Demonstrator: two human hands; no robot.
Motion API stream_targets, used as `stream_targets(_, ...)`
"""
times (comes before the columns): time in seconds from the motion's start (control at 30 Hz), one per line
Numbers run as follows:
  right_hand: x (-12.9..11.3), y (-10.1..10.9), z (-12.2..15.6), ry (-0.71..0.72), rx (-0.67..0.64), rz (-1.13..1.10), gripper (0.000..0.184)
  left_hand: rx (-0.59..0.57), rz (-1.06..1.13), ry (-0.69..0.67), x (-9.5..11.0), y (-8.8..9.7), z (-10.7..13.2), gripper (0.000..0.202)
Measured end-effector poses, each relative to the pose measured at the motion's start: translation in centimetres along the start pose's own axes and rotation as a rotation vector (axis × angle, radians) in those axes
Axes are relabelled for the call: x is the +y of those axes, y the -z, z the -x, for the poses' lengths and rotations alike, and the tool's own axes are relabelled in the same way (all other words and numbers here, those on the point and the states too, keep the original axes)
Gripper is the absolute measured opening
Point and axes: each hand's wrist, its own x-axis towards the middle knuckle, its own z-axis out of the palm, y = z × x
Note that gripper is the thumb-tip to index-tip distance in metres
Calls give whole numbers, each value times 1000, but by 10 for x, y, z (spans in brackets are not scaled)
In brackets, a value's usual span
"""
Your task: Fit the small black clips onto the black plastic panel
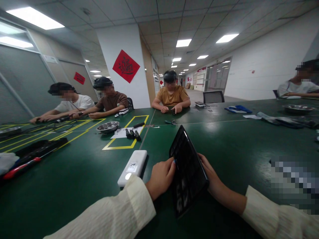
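Note:
A black, glossy, flat panel [187,169], like a tablet, stands tilted above the green table in front of me. My left hand [161,177] has its fingers curled at the panel's left edge, thumb against the glossy face. A small bluish spot shows by that thumb; I cannot make out what it is. Round the right side, my right hand [211,176] grips the panel from behind, so most of its fingers are hidden. Left of my left hand lies a white, rounded device [133,167] like a power bank, with a small lit display.
On the green table [82,179] lie a metal bowl [107,127], black parts [133,134] on paper, pliers [170,122] and a red-handled tool [22,168]. Blue-and-white cloth [238,109] and another bowl [298,108] are at the right. Several people sit around the table.

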Motion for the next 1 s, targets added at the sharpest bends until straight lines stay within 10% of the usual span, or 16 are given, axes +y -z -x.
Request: stream_targets(1.0, 9, 5, -5, 51, -111, 41, 40, -15, -143, 38, -2, 2, -5, 38)
